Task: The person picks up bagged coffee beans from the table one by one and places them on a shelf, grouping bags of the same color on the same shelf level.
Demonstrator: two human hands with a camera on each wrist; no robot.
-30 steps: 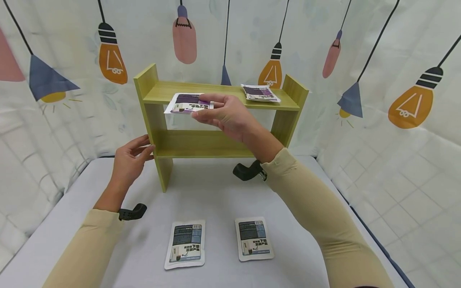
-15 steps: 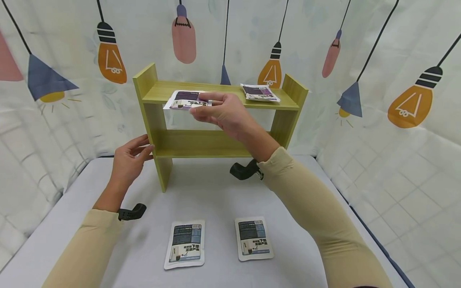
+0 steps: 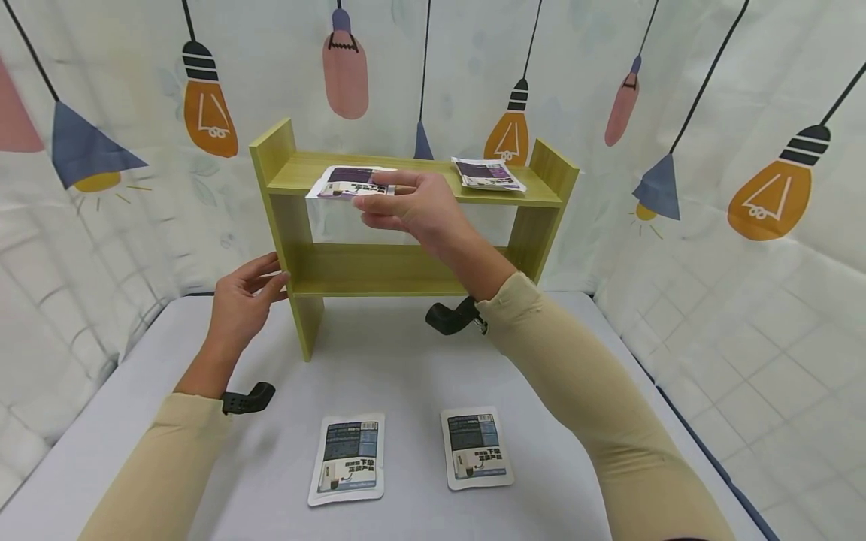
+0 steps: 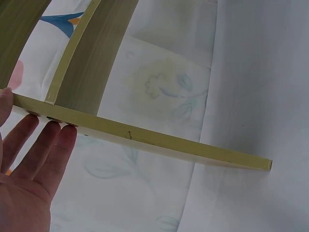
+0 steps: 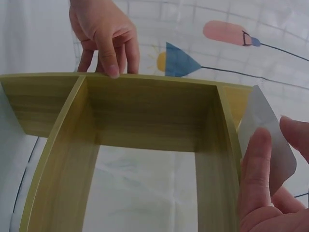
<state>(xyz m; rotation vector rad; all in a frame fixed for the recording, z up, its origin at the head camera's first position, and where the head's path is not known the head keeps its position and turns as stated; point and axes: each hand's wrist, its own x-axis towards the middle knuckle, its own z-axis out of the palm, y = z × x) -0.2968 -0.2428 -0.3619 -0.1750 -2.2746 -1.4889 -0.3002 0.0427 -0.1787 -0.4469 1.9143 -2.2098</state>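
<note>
A wooden two-tier shelf [image 3: 379,272] stands on the table. Its left side panel [image 4: 145,134] is held by my left hand [image 3: 242,302], thumb at the front edge and fingers along the outer face. My right hand [image 3: 422,210] pinches a white and purple flat pouch [image 3: 341,182] by its right end, between thumb and fingers. The pouch lies nearly level at the top board's front edge, left of centre. From the right wrist the pouch [image 5: 270,140] shows its plain pale underside. Similar purple pouches [image 3: 489,174] lie stacked on the top board's right end.
Two white pouches with dark blue print, a left one [image 3: 349,460] and a right one [image 3: 476,448], lie flat on the white-covered table [image 3: 413,376] in front of the shelf. A fabric curtain [image 3: 271,68] printed with lamps hangs behind and at the sides.
My right hand has moved slightly up and away from me, bringing the pouch from in front of the top board's edge to over it. The left hand stays on the side panel.
</note>
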